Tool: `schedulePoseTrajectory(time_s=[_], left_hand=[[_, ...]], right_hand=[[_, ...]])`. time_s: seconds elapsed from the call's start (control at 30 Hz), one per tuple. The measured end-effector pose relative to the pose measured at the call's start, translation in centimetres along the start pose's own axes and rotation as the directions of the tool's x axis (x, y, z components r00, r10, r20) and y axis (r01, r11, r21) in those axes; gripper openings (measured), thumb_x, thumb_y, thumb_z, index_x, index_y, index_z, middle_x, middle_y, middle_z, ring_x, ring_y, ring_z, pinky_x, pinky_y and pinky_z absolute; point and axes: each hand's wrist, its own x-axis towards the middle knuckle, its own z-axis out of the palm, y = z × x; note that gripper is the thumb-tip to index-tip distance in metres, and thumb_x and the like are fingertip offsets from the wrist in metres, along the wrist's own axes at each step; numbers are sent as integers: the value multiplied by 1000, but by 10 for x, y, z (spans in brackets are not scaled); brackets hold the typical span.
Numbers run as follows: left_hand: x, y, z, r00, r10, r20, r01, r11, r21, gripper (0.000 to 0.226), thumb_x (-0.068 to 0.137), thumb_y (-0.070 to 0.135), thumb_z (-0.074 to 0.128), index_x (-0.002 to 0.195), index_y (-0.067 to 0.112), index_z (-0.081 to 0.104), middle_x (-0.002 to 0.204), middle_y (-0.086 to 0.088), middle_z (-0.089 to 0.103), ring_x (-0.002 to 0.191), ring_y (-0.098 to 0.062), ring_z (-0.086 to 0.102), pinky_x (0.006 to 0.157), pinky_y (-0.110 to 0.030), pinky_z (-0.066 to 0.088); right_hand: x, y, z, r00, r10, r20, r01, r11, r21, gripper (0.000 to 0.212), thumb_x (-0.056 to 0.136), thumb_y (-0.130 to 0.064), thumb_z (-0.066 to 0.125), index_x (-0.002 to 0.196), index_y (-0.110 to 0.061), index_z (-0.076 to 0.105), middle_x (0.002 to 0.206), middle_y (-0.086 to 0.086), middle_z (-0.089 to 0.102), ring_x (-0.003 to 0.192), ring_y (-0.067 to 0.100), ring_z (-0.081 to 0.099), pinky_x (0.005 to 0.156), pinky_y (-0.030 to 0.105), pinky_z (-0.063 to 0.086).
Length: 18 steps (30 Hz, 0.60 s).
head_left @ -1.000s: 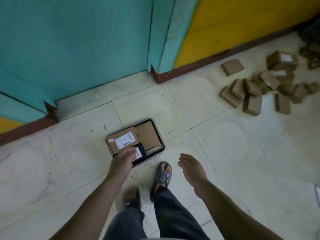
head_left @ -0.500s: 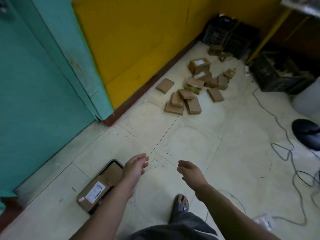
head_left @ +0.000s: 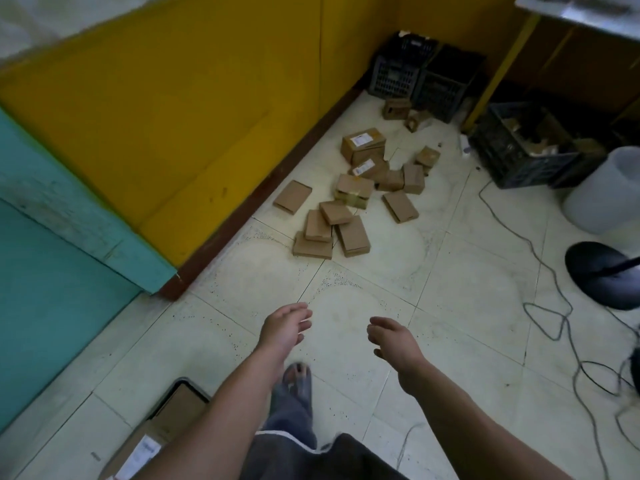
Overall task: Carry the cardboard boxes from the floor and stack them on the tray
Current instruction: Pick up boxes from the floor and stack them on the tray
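Several brown cardboard boxes (head_left: 349, 202) lie scattered on the pale floor by the yellow wall, ahead and slightly right. The dark-rimmed tray (head_left: 183, 384) sits at the bottom left, partly under my left forearm, with a labelled cardboard box (head_left: 145, 448) and another flat box on it. My left hand (head_left: 284, 329) and my right hand (head_left: 393, 339) hang in the air over the bare floor, fingers relaxed, holding nothing, well short of the pile.
Black plastic crates (head_left: 412, 77) stand in the far corner and another crate (head_left: 519, 147) to the right. A white bucket (head_left: 609, 188), a black round base (head_left: 602, 271) and loose cables (head_left: 547, 306) lie at the right. A teal door (head_left: 52, 271) is at left.
My view has swung from the tray to the box pile. My left hand has left the boxes on the tray, and both hands now reach forward empty.
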Motion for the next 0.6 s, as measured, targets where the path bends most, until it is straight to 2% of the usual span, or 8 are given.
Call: schedulePoseTrajectory(time_s=[0.1,0.27,0.33,0.47,0.6], left_hand=[[41,27,23,999,-8,35,7,1000,15,20,98,17,50,113,17,63,110,-2,68,105,-17,63,78,-24,49],[145,91,54,999,-18,40,17,1000,18,22,97,17,51,116,13,64,112,-5,68,106,-20,63,90,-33,49],[176,120,64,997,-50,61,49,999,20,21,97,14,51,115,13,62,114,-7,68,106,-20,63,89,-31,48],[226,171,76,996,-60,61,58,998,40,23,97,14,53,118,11,62,114,-10,67,100,-19,62,75,-23,46],[274,201,87,993,-115,31,113,991,70,24,97,17,53,119,11,62,111,-9,68,103,-19,63,81,-27,47]], right_hand=[[44,-31,-9,1000,14,0,-14,1000,-11,39,97,-15,51,136,-12,51,131,6,56,119,23,54,108,43,43],[134,-102,-31,999,4,-41,-6,999,-35,40,98,-14,51,138,-11,50,134,7,55,119,23,53,108,42,42],[164,-129,-42,997,43,-58,-46,998,-52,41,98,-14,51,138,-10,49,134,8,55,118,22,54,108,41,42],[215,-177,-55,995,83,-62,-89,992,-88,41,98,-14,51,139,-10,49,133,7,55,116,21,54,106,40,44],[265,-215,-64,993,118,-14,-119,986,-120,39,98,-14,51,137,-11,51,133,8,57,111,20,56,102,37,47]])
